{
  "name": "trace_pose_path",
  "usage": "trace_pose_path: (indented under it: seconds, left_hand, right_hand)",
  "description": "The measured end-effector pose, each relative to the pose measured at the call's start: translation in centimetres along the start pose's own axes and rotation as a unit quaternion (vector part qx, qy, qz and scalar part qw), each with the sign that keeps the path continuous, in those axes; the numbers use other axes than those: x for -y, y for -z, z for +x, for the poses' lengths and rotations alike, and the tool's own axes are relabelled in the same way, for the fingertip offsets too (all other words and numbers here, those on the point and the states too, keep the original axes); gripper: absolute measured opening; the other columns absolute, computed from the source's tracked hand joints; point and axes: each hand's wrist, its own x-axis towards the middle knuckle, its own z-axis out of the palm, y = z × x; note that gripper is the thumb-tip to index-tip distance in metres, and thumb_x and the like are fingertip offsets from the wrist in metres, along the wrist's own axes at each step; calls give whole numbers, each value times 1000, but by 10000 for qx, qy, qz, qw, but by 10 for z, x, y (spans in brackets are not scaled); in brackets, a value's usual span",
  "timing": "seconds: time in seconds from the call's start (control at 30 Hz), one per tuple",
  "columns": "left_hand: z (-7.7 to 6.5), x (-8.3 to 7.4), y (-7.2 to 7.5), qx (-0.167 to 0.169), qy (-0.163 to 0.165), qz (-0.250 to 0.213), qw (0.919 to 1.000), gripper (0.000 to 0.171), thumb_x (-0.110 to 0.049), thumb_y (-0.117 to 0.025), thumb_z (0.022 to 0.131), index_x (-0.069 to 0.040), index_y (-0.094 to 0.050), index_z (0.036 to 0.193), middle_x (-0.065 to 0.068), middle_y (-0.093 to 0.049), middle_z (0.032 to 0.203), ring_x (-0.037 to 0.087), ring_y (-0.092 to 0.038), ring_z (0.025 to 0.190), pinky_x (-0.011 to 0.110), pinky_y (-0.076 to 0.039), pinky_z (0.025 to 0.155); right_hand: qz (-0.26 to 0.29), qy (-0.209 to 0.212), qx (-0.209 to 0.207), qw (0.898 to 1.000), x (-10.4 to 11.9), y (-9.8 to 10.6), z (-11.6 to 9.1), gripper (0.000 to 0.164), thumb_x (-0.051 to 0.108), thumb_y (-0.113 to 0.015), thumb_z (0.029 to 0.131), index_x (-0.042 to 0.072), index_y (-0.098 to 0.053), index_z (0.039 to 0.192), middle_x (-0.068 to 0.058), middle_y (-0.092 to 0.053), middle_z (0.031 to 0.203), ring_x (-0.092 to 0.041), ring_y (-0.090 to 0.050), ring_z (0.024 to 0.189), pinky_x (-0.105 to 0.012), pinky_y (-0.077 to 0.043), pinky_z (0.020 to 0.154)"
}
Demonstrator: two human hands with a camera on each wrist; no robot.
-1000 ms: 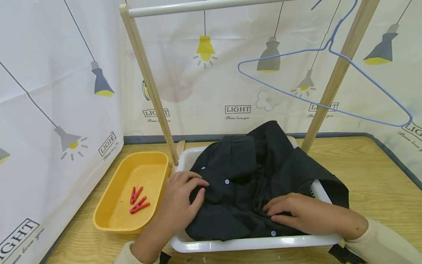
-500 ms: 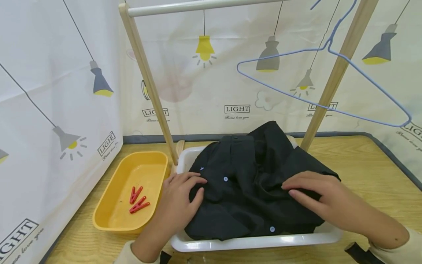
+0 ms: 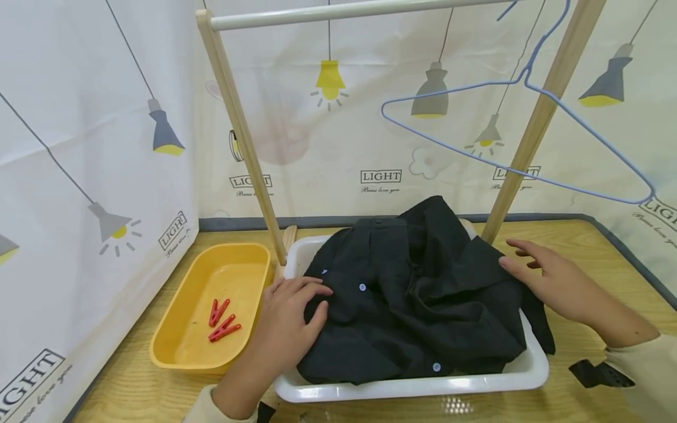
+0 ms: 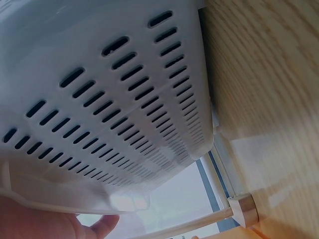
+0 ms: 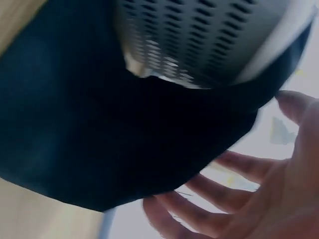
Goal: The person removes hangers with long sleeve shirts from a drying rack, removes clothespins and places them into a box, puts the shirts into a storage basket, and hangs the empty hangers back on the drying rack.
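A black shirt (image 3: 391,329) with pale buttons lies bunched in a white slotted basket (image 3: 412,392). On the basket's left side my left hand (image 3: 293,311) rests over the rim, its fingertips touching the shirt. The left wrist view looks along the outer basket wall (image 4: 30,79), with only part of that hand showing. My right hand (image 3: 560,282) is at the right rim, beside a piece of the shirt that hangs outside. In the right wrist view its spread fingers (image 5: 254,167) lie along the dark cloth's edge (image 5: 114,144); nothing is plainly gripped.
Left of the basket, a yellow tray (image 3: 174,314) holds two red clothespins (image 3: 224,329). Behind stands a wooden rack (image 3: 240,126) with a white rail (image 3: 338,13). A blue wire hanger (image 3: 455,89) hangs at the upper right, above the wooden tabletop (image 3: 529,235).
My right hand has moved from the shirt's front right part outward to the right rim. Cloth there has been spread, and a piece hangs outside again. The left hand has stayed put.
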Motion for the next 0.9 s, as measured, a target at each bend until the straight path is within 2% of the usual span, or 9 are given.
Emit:
trace_pose_path:
  seconds: [0.07,0.17,0.27,0.43,0.5,0.6,0.7,0.77,0.9]
  left_hand:
    - [0,0,0,-8,-5,-4,10000,13,-24,-71,91,-24,-74,104,-4,-69,116,19,-63,115,55,-30,114]
    - [0,0,0,-19,-8,-11,10000,13,-24,-71,91,-24,-74,103,-4,-69,115,19,-63,115,54,-30,114]
    - [0,0,0,-28,-10,-12,10000,13,-24,-71,91,-24,-74,103,-4,-69,115,19,-63,114,54,-31,114]
    - [0,1,0,-6,5,-20,10000,13,-25,-71,91,-24,-74,104,-4,-70,115,19,-63,115,55,-30,115]
    - [0,1,0,-1,7,-21,10000,13,-25,-71,91,-25,-74,103,-4,-70,115,19,-63,115,55,-30,115]
    - [1,1,0,-5,-7,-16,10000,13,-25,-71,91,-24,-74,103,-4,-70,115,19,-63,114,55,-31,114]
    - [1,0,0,-2,-9,-19,10000,13,-25,-71,91,-24,-74,103,-4,-70,115,19,-63,114,55,-31,114]
    - [1,0,0,2,-5,-25,10000,13,-24,-71,91,-24,-74,103,-4,-70,115,20,-63,114,55,-31,114]
    - [1,0,0,7,2,-17,10000,13,-25,-71,91,-24,-74,103,-4,-70,115,19,-63,114,55,-31,114]
  right_hand:
    - [83,-206,363,9991,-6,-6,5,72,50,-37,106,0,-25,156,-37,-38,149,-55,-51,123,-64,-48,88]
    - [217,-378,694,9966,-10,-13,10,76,54,-32,106,0,-19,157,-40,-34,150,-59,-48,125,-64,-48,89]
    - [313,-490,907,9942,-10,-18,14,78,56,-29,105,0,-16,158,-40,-29,152,-61,-41,130,-67,-46,91]
    - [844,-620,1182,9875,-9,-25,17,80,56,-27,105,-3,-12,157,-40,-23,155,-59,-41,132,-59,-53,89]
    - [1047,-622,1253,9846,-8,-26,17,80,55,-25,106,-5,-10,157,-40,-21,155,-59,-41,133,-57,-55,89]
    - [1229,-505,1287,9827,-7,-26,18,77,52,-24,107,-5,-11,157,-39,-20,157,-60,-31,138,-66,-44,99]
    - [1432,-371,1279,9807,-7,-28,17,74,50,-24,108,-4,-14,157,-37,-22,157,-59,-26,142,-72,-34,104]
    - [1548,-299,1261,9794,-7,-29,15,72,49,-25,108,-4,-18,157,-35,-26,157,-57,-28,142,-71,-33,106]
    - [1605,-182,1082,9809,-5,-30,13,67,45,-27,109,-6,-29,153,-32,-40,151,-52,-41,138,-65,-40,105]
